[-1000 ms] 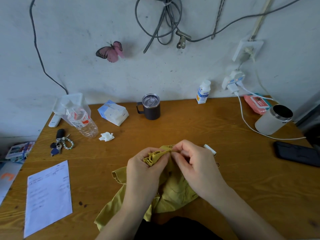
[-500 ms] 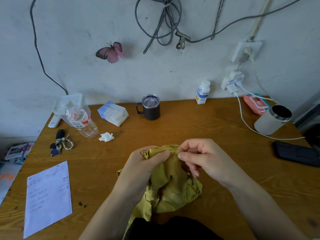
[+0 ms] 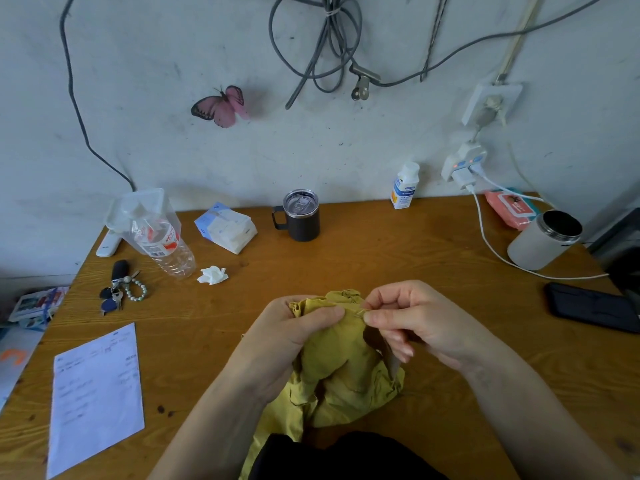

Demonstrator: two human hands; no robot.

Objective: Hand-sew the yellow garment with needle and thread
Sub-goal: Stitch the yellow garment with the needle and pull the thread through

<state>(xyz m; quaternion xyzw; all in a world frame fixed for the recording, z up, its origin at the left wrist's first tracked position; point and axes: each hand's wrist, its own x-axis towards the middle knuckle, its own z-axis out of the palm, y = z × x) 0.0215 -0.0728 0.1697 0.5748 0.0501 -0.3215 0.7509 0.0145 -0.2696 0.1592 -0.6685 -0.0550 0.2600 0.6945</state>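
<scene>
**At the near edge of the table: both hands on the yellow garment**

Between the thumb and forefinger of the right hand [image 3: 426,323] a thin needle [image 3: 360,312] is pinched; only a short glint of it shows, and its point touches the upper fold of the yellow garment [image 3: 343,368]. The other fingers of this hand are curled under the palm. The thread is too fine to see.

The left hand [image 3: 287,341] grips the bunched top of the cloth, with the thumb pressing on the fold just beside the needle. The garment is lifted a little at the top. Its lower part lies crumpled on the wooden table [image 3: 381,258] and hangs over the near edge toward the person's lap.

Farther away, a dark mug [image 3: 300,216] with a lid stands upright near the wall. To its left are a tissue pack [image 3: 227,227], a crumpled tissue [image 3: 213,274] and a plastic bottle [image 3: 166,242] lying on its side. A bunch of keys [image 3: 121,289] and a printed sheet of paper [image 3: 97,396] lie at the left side. At the right, a white tumbler [image 3: 545,239] stands open, and a black phone [image 3: 594,306] lies flat near the table's right edge. A pink butterfly [image 3: 220,105] is fixed on the wall.
</scene>
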